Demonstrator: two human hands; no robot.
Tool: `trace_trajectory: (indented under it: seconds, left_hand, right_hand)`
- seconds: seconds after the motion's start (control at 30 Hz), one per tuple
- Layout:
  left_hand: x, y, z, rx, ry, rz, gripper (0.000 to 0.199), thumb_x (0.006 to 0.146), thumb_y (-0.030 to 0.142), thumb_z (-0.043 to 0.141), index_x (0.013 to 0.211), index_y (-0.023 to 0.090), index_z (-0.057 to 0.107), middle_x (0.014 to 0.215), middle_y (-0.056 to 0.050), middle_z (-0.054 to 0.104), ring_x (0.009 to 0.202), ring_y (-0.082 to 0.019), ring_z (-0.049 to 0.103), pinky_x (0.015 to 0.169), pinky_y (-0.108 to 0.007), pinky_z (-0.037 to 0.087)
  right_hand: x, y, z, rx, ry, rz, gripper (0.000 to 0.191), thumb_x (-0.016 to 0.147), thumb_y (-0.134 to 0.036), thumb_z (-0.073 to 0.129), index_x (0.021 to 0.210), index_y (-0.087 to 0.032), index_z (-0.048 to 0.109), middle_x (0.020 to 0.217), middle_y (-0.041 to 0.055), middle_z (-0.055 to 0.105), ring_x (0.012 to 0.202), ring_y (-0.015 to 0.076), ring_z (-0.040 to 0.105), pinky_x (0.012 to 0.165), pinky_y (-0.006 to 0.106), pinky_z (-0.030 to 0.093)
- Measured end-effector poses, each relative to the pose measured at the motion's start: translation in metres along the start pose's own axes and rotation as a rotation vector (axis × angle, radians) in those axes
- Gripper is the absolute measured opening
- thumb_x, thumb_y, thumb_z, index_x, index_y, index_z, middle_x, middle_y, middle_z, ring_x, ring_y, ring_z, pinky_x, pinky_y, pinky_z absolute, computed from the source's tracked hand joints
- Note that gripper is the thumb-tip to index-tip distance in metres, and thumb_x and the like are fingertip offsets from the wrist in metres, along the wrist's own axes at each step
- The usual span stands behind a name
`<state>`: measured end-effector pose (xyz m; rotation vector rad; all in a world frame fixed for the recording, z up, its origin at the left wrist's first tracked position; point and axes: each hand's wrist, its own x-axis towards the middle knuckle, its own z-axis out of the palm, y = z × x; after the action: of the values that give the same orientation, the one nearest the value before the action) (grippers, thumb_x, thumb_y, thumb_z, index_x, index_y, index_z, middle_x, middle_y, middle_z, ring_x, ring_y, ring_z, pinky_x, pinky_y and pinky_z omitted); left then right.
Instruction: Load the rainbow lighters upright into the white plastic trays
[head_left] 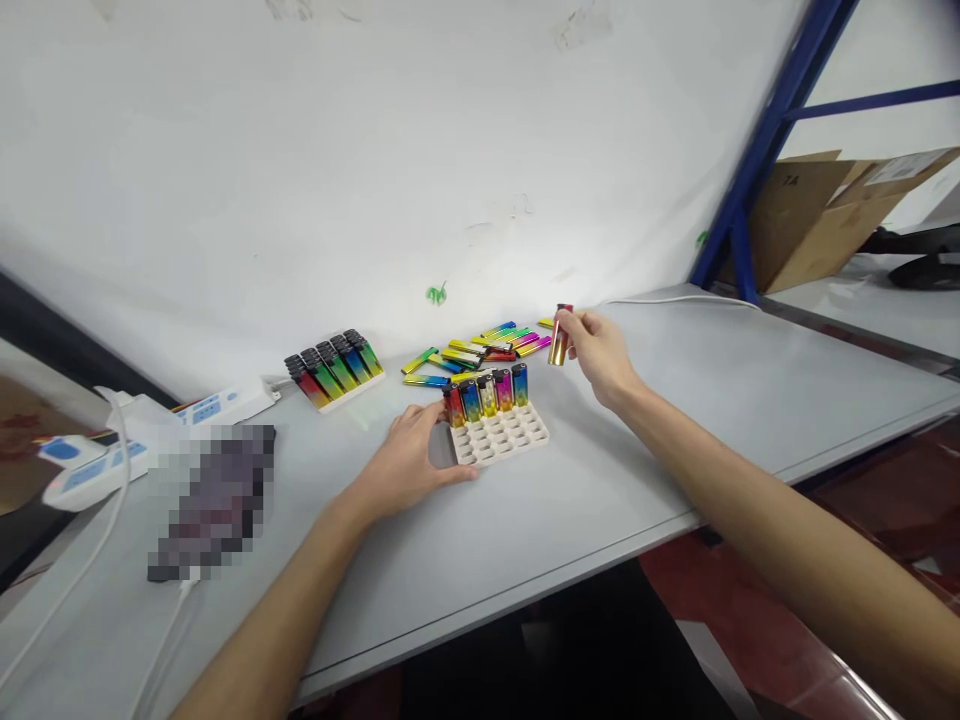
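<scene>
My left hand (409, 450) grips the left end of a white lighter tray (517, 443), thumb at its front corner and fingers behind. The tray has rows of oval slots. Several shiny lighters (489, 396) in red, blue, yellow and magenta stand upright along its back row; the slots in front of them show bare. To the right, above the tabletop, my right hand (596, 350) pinches a red and gold lighter (558, 340) held roughly upright. Between my hands, behind the tray, lies a loose pile of metallic coloured lighters (480, 352).
A second tray (352, 392) full of upright lighters stands at the back left. Power strips (217, 405), white cables and a pixelated dark object (217, 500) lie on the left. A wall backs the grey table (585, 520). A blue frame (757, 170) and cardboard box (832, 215) are at right.
</scene>
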<state>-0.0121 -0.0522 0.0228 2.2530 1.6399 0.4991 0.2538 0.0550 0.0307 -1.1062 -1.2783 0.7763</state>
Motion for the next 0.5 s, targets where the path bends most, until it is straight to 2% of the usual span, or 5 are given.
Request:
trace_trajectory:
  seconds: [0.1,0.2,0.37,0.5]
  left_hand:
    - [0.0,0.003,0.001,-0.001,0.007,0.014,0.078,0.071,0.058,0.076,0.134,0.023,0.047,0.128,-0.01,0.059,0.124,-0.032,0.048,0.105,-0.046,0.039]
    - [0.001,0.007,0.004,-0.007,0.02,0.021,0.077,0.071,0.059,0.076,0.134,0.024,0.048,0.128,-0.009,0.059,0.125,-0.032,0.048,0.104,-0.046,0.039]
    - [0.003,0.012,0.013,-0.025,0.056,0.014,0.078,0.07,0.057,0.078,0.134,0.024,0.048,0.127,-0.009,0.059,0.127,-0.032,0.045,0.104,-0.046,0.04]
    - [0.003,0.013,0.017,-0.05,0.059,-0.003,0.074,0.069,0.058,0.078,0.129,0.024,0.051,0.123,-0.008,0.058,0.125,-0.032,0.046,0.104,-0.046,0.041]
  right_hand:
    - [-0.003,-0.007,0.002,0.132,0.07,-0.094,0.028,0.087,-0.046,0.061,0.094,-0.02,0.055,0.079,0.0008,0.063,0.067,0.0121,0.06,0.061,0.026,0.048]
    - [-0.015,-0.015,0.008,0.188,0.041,-0.21,0.031,0.087,-0.047,0.062,0.102,-0.022,0.051,0.08,0.0014,0.066,0.07,0.0149,0.066,0.065,0.029,0.054]
    - [-0.051,-0.023,0.024,0.098,-0.145,-0.355,0.029,0.087,-0.044,0.065,0.104,-0.023,0.052,0.087,0.0028,0.069,0.078,0.0175,0.07,0.071,0.033,0.058]
    - [-0.068,-0.017,0.031,-0.058,-0.358,-0.571,0.025,0.089,-0.037,0.066,0.106,-0.021,0.058,0.092,0.0038,0.071,0.077,0.0158,0.07,0.073,0.032,0.058]
